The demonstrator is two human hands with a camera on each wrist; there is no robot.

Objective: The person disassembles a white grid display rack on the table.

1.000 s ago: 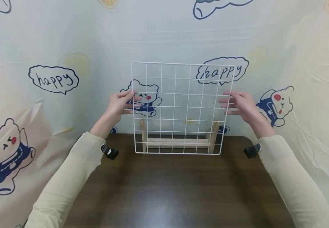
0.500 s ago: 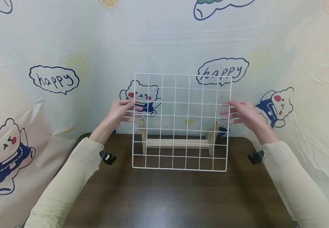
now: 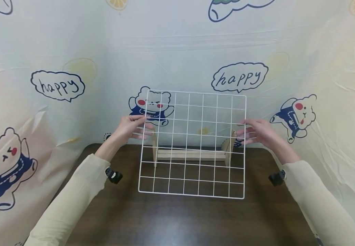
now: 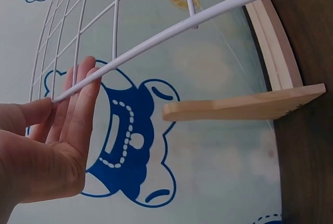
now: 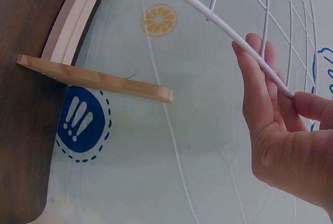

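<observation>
A white wire grid panel (image 3: 189, 121) is held up over the table, its lower edge tipped toward me in the head view. My left hand (image 3: 131, 128) pinches its left side wire between thumb and fingers, the fingers reaching behind the mesh. On the opposite side wire, my right hand (image 3: 257, 131) pinches in the same way. Behind the panel a pale wooden stand (image 3: 193, 155) rests on the table, with two uprights joined by a crossbar. In the left wrist view one wooden upright (image 4: 244, 105) stands apart from the side wire; the right wrist view shows the other upright (image 5: 99, 80).
The dark brown table (image 3: 171, 218) reaches back to a pale curtain (image 3: 177, 44) printed with cartoon bears and "happy" bubbles. The curtain also hangs along both sides. A small black camera sits at each wrist.
Both hands have lowered the grid panel. Its bottom edge has come down and toward me, tilting the panel, while the wooden stand has stayed in place.
</observation>
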